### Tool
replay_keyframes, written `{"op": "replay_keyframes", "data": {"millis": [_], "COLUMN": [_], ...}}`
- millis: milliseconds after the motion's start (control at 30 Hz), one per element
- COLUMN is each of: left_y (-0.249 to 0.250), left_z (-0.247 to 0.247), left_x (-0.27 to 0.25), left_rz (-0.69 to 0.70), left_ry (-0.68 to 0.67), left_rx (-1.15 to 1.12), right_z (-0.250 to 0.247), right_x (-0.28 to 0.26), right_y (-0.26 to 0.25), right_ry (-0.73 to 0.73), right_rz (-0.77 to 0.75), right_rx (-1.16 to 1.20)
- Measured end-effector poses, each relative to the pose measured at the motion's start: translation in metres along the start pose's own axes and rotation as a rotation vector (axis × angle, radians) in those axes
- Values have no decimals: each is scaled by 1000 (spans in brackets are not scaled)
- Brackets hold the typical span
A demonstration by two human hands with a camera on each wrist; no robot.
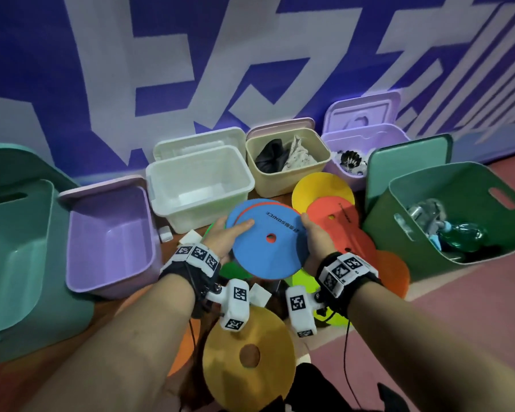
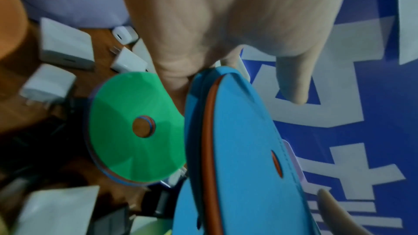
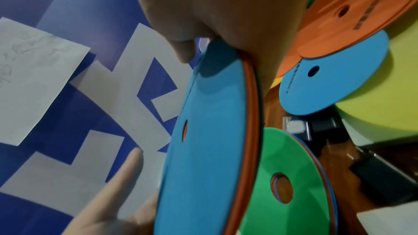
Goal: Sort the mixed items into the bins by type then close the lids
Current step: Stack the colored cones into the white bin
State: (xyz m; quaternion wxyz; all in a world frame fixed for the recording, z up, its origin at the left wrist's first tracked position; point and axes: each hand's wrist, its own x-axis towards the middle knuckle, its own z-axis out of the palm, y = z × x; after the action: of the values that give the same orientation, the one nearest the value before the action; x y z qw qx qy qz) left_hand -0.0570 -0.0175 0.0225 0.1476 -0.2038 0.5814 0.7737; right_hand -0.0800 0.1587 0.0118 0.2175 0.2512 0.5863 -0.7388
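Holding the blue disc stack [image 1: 268, 239] between both hands, you have it lifted above the pile on the floor, in front of the white bin [image 1: 199, 185]. Your left hand [image 1: 223, 236] pinches its left edge, thumb on top; your right hand [image 1: 315, 236] grips the right edge (an orange disc shows sandwiched under the top one). A green disc [image 2: 135, 128] lies below.

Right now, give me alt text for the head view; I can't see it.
Both hands, left hand and right hand, hold a stack of flat blue foam discs above scattered coloured discs, facing open plastic bins; the white translucent plastic bin sits ahead.
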Motion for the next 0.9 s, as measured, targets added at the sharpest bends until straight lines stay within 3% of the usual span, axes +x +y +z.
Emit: {"op": "replay_keyframes", "data": {"millis": [133, 400, 567, 767, 900], "left_y": [-4, -5, -14, -43, -93], "left_z": [33, 104, 143, 175, 175], "left_x": [21, 60, 95, 136, 174], "left_rz": [12, -11, -104, -240, -308], "left_ry": [67, 75, 96, 30, 1], "left_rx": [98, 212, 365, 426, 421], "right_z": [-18, -71, -110, -157, -171], "right_x": [6, 51, 83, 105, 115], "right_y": [-13, -49, -46, -45, -33], "right_ry": [-35, 201, 335, 358, 395], "right_rz": [-1, -165, -76, 65, 115], "right_rx": [51, -174, -228, -282, -418]}}
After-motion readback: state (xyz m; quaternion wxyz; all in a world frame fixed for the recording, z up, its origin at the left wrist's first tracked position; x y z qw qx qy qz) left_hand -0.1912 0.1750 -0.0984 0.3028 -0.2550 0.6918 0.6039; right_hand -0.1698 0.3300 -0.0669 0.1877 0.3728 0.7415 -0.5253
